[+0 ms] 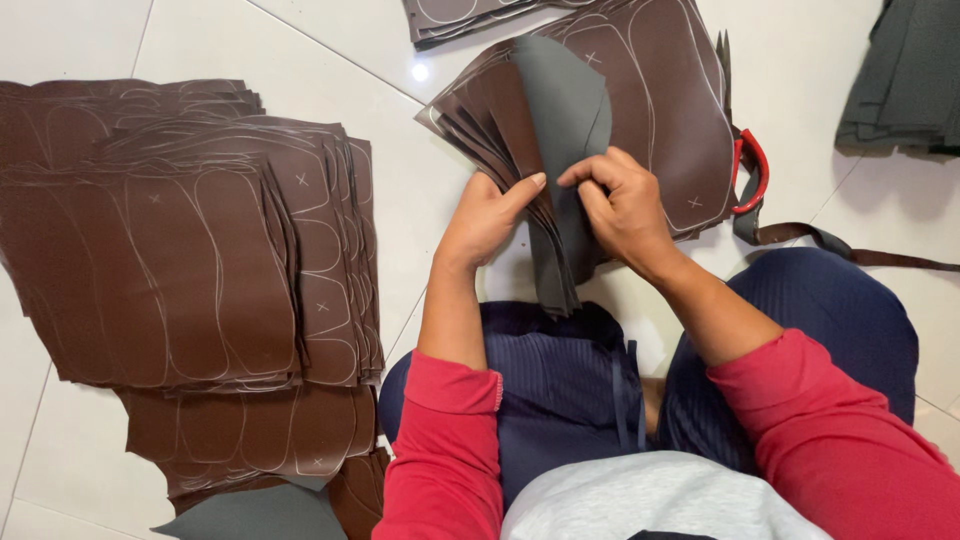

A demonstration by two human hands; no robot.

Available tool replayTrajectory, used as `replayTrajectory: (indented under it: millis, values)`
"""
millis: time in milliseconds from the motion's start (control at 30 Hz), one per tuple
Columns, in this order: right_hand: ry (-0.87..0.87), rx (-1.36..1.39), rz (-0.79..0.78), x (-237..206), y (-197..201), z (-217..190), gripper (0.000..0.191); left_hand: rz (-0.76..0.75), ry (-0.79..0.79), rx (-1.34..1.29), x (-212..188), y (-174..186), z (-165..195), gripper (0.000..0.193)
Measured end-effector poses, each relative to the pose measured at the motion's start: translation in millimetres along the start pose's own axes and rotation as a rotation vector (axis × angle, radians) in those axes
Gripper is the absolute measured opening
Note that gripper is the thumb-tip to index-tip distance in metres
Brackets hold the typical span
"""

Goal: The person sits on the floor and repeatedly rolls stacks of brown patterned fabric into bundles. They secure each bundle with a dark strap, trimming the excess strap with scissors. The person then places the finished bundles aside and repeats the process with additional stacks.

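Here the fanned bundle of cut brown pieces (pixel 520 150) is the thing to watch: it is held up over the person's lap, above the white tiled floor (pixel 400 60). The left hand (pixel 485 215) grasps the bundle from its left side, thumb laid across the top sheets, while the right hand (pixel 620 205) pinches a single grey-backed piece at the bundle's right edge, fingers curled tight. The pieces look thin and slick, so, as I judge it, a loosened left grip could let the fan slide apart and spill beyond the bundle onto the marked brown sheet (pixel 670 90) lying just behind it. The red-handled scissors (pixel 752 172) sit right of the bundle, close enough that falling pieces might cover them. The large brown stacks (pixel 180 250) lie well left of the bundle.
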State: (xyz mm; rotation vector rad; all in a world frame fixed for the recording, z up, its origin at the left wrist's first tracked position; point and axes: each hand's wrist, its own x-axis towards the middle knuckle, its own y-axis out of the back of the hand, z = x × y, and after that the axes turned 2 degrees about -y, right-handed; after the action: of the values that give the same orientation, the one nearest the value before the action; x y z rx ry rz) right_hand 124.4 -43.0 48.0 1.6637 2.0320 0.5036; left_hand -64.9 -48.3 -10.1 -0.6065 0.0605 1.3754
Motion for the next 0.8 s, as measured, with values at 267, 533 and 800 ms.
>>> replayTrajectory:
  millis: [267, 533, 800]
  values:
    - [0.054, -0.065, -0.042, 0.3, -1.6, -3.9, 0.033, 0.037, 0.014, 0.02, -1.4, -0.6, 1.5, 0.03]
    - [0.024, -0.072, -0.063, 0.4, -4.8, -0.8, 0.028, 0.02, -0.051, 0.055, -5.7, -3.0, 12.4, 0.03]
    - [0.025, 0.024, -0.081, 1.1, -5.4, 7.2, 0.022, 0.012, -0.041, 0.073, -8.3, -5.4, 20.9, 0.032]
